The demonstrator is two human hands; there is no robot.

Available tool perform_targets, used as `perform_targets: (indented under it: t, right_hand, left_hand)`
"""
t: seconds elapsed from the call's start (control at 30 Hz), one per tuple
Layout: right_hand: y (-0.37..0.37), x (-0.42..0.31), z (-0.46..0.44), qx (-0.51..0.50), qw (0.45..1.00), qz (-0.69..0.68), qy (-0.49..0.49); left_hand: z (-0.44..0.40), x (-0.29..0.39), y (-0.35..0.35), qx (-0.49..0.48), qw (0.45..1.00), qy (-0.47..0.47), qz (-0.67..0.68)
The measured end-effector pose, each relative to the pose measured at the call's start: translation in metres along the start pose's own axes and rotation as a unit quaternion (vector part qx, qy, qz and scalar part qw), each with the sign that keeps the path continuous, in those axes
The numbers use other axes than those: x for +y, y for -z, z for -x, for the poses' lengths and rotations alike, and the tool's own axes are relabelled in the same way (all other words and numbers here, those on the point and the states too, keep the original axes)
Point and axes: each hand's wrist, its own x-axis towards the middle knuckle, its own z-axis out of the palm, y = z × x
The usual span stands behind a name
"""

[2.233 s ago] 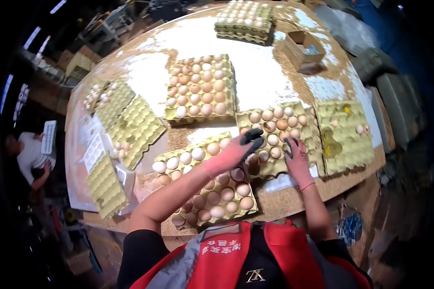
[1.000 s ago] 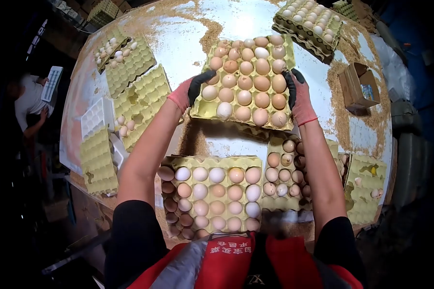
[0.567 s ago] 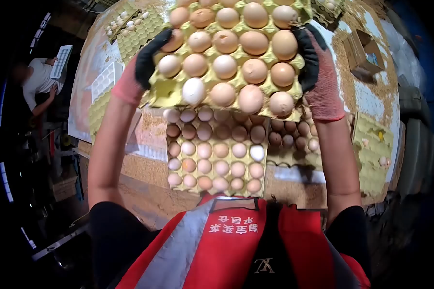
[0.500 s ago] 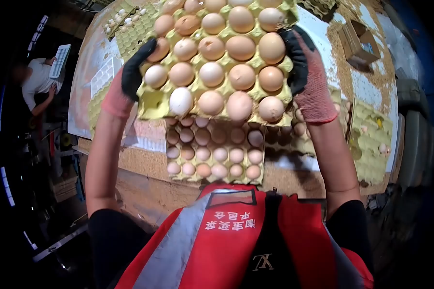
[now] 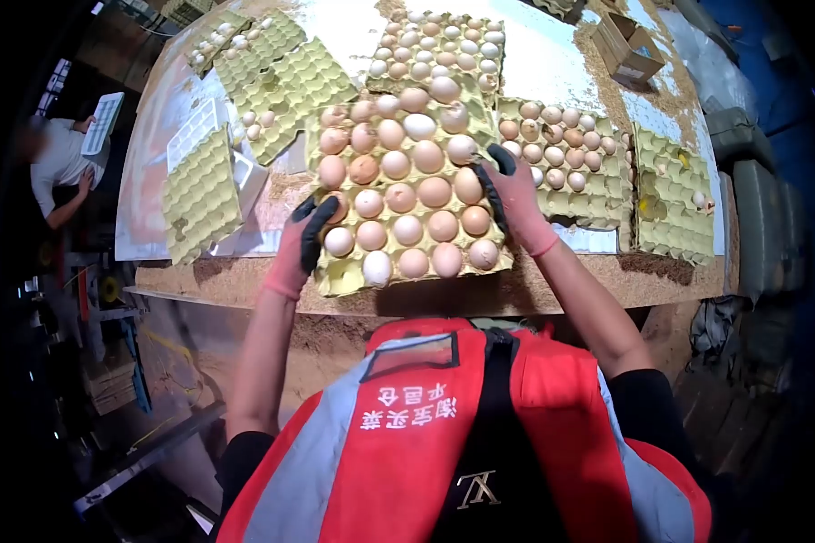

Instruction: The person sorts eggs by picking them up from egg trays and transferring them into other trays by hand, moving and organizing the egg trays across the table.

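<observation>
My left hand (image 5: 301, 244), in a pink glove with black fingers, is closed on the left edge of a yellow-green egg tray (image 5: 340, 274). My right hand (image 5: 514, 195), gloved the same way, grips the opposite edge. Brown and off-white eggs (image 5: 400, 196) fill most of its cups; a cup at the near left corner has none. Several eggs have dirt or dark marks on them. The tray is over the near part of the table, and whether it rests on anything below cannot be made out.
On the worktable (image 5: 543, 59) lie a far egg tray (image 5: 493, 86) and a right-hand egg tray (image 5: 616, 208), both holding eggs. A stained tray (image 5: 666, 231), a left tray (image 5: 199, 195), a white tray (image 5: 195, 131) and a cardboard box (image 5: 629, 54) surround them. A person (image 5: 68, 158) holds a pale tray at left.
Both hands have lowered the egg tray away from my head toward the table. The filled tray visible beneath it before is now hidden. More of the table shows.
</observation>
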Motion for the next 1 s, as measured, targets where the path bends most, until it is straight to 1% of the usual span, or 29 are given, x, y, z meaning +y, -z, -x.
perform_targets:
  t: [0.03,0.07,0.13,0.2,0.23,0.27,0.33,0.37,0.4,0.47,0.53,0.57,0.6,0.67,0.73,0.8,0.87,0.9,0.93,1.0]
  right_hand:
    - [0.001,-0.005,0.002,0.026,0.993,0.111,0.032]
    - [0.008,-0.013,0.01,0.009,0.979,0.201,0.035]
    - [0.013,-0.02,0.023,0.033,0.963,0.267,0.0]
    - [0.017,-0.037,0.044,0.078,0.928,0.363,0.017]
    - [0.02,-0.039,0.05,0.099,0.924,0.366,0.054]
    - [0.024,-0.046,0.056,0.1,0.938,0.327,0.06]
    - [0.014,-0.036,0.066,0.083,0.913,0.357,0.179]
    - [0.004,-0.024,0.074,0.013,0.882,0.407,0.236]
    - [-0.003,-0.024,0.081,-0.087,0.869,0.413,0.257]
    - [-0.002,-0.004,0.09,-0.062,0.828,0.476,0.289]
    - [0.004,-0.005,0.089,-0.037,0.861,0.439,0.254]
    - [0.007,-0.012,0.088,-0.033,0.885,0.391,0.251]
    - [0.01,-0.023,0.084,-0.032,0.894,0.36,0.263]
    - [0.008,-0.001,0.075,0.037,0.918,0.331,0.215]
    - [-0.006,0.032,0.063,-0.01,0.951,0.294,0.094]
    - [-0.001,0.017,0.064,-0.049,0.948,0.305,0.076]
    - [0.02,0.001,0.057,-0.105,0.96,0.254,0.047]
    - [0.031,-0.001,0.05,-0.09,0.968,0.233,0.035]
    - [0.044,-0.002,0.035,-0.05,0.967,0.242,0.062]
    - [0.076,0.001,-0.016,-0.007,0.968,0.228,0.101]
  left_hand:
    - [-0.003,0.002,-0.001,-0.001,1.0,-0.008,0.007]
    - [-0.011,-0.005,0.009,0.016,0.999,-0.008,-0.046]
    - [-0.019,-0.01,0.023,0.058,0.995,0.035,-0.071]
    - [-0.015,-0.009,0.038,0.074,0.983,0.045,-0.16]
    - [-0.012,-0.019,0.047,0.098,0.966,-0.062,-0.229]
    - [-0.012,-0.026,0.058,0.167,0.913,-0.111,-0.355]
    - [0.004,0.006,0.04,0.18,0.899,-0.198,-0.347]
    - [0.005,0.023,0.027,0.171,0.853,-0.263,-0.418]
    - [0.005,0.039,0.013,0.137,0.827,-0.315,-0.446]
    - [-0.017,0.035,0.001,0.159,0.744,-0.379,-0.528]
    - [-0.043,-0.018,0.018,0.126,0.761,-0.249,-0.586]
    - [-0.048,-0.037,0.021,0.117,0.857,-0.242,-0.439]
    - [-0.056,-0.043,0.024,0.1,0.925,-0.235,-0.282]
    - [-0.059,-0.05,0.026,0.072,0.952,-0.19,-0.228]
    - [-0.063,-0.054,0.027,0.046,0.974,-0.138,-0.175]
    - [-0.067,-0.054,0.03,0.02,0.989,-0.081,-0.122]
    - [-0.065,-0.056,0.036,0.024,0.992,-0.044,-0.12]
    - [-0.07,-0.049,0.036,0.06,0.983,-0.073,-0.155]
    - [-0.071,-0.04,0.035,0.099,0.972,-0.101,-0.19]
    - [-0.074,-0.012,0.033,0.173,0.936,-0.153,-0.265]
